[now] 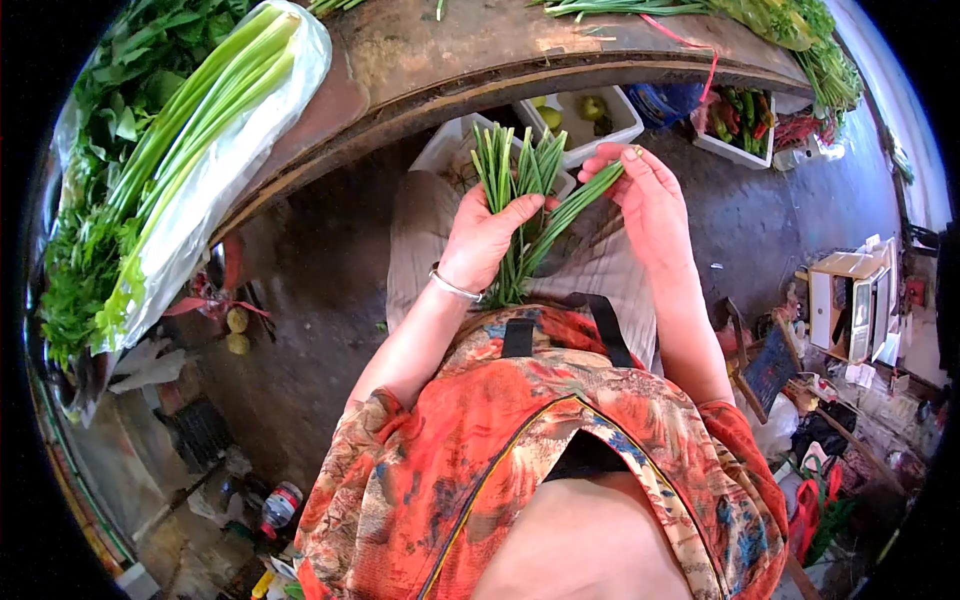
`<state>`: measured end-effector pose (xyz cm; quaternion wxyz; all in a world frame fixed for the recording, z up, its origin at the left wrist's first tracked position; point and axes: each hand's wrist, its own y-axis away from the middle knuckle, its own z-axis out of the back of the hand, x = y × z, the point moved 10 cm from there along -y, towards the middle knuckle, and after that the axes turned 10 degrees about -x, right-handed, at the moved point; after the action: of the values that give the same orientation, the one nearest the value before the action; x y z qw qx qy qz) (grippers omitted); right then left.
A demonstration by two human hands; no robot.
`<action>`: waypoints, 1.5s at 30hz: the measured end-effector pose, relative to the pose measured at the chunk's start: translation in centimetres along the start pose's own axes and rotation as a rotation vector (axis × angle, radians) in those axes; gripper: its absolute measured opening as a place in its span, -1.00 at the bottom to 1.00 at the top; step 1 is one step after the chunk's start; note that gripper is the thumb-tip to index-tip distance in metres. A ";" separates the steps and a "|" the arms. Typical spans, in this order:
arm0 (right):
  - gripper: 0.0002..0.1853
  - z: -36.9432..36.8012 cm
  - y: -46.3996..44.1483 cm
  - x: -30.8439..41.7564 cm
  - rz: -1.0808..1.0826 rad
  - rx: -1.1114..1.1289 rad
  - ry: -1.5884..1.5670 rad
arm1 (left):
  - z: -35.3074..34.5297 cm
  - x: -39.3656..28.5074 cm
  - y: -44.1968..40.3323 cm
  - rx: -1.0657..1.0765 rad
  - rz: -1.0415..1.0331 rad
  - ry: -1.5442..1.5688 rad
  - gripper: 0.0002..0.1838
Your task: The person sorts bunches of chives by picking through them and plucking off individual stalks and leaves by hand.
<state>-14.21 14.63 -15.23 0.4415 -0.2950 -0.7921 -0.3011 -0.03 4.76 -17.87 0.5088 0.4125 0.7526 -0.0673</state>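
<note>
Head view is showing the person's left grip (478, 236) holding a bunch of green stalks (538, 172) over the lap, a bracelet (456, 287) circling that wrist. The right grip (647, 195) is pinching the far ends of a few stalks slanting out of the bunch. Just beyond, a curved bench (440, 50) is arching across, its edge overhanging a white crate (605, 148) of yellow-green fruit, a blue bag (662, 103) and a white box (735, 152) of peppers. Bunch and left grip are partly blocking the sight of another pale tub (442, 150). Bagged celery (205, 125) is lying on the bench's left, beside leafy greens (130, 50); a red ribbon (690, 42) is dangling over the right edge. Lower down, a bottle (281, 508) is lying left, while a small cabinet (845, 305) is standing far right among clutter.
</note>
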 end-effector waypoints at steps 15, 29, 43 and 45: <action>-0.73 -1.0 0.0 1.5 0.087 -0.024 0.432 | -1.0 0.8 0.8 0.083 0.159 -0.083 -0.80; -0.87 2.4 -0.6 3.3 0.201 -0.212 -0.061 | 0.9 -0.3 0.2 -0.031 0.055 -0.130 -0.81; -0.87 4.3 -0.6 4.3 0.269 -0.334 -0.087 | 2.4 -3.1 0.0 -0.133 -0.222 -0.408 -0.82; -0.87 3.7 -0.4 3.7 0.255 -0.321 -0.072 | 1.4 -3.0 0.3 -0.159 -0.174 -0.312 -0.88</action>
<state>-18.05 17.83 -13.62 0.3946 -0.4701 -0.7056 -0.3543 1.60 2.61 -15.92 0.6423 0.2890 0.7005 -0.1147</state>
